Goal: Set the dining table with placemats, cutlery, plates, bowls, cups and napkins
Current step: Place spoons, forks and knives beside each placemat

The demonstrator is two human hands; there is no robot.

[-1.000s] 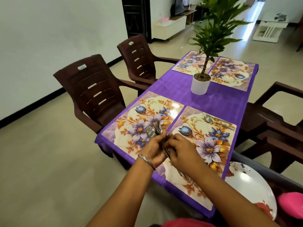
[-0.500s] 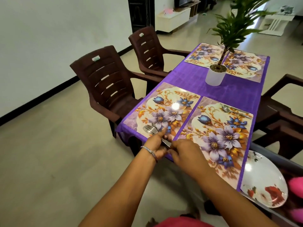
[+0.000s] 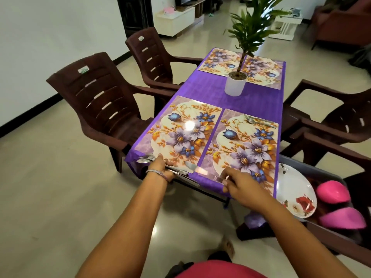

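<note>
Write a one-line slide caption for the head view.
Left hand holds cutlery on near-left placemat; right hand pinches a knife beside it.

The left hand [image 3: 160, 168] holds a bundle of cutlery [image 3: 176, 171] at the near edge of the left placemat [image 3: 176, 133], a spoon bowl jutting out to its left, while the right hand [image 3: 240, 184] pinches a knife [image 3: 197, 169] by its handle, blade lying across the mat's near corner. Both mats lie on the purple-clothed desk [image 3: 259, 99]; a fork and spoon [image 3: 259, 121] rest at the right placemat's [image 3: 247, 149] far edge. A flowered plate [image 3: 294, 192] and pink bowls [image 3: 333, 191] sit in a tray to the right.
</note>
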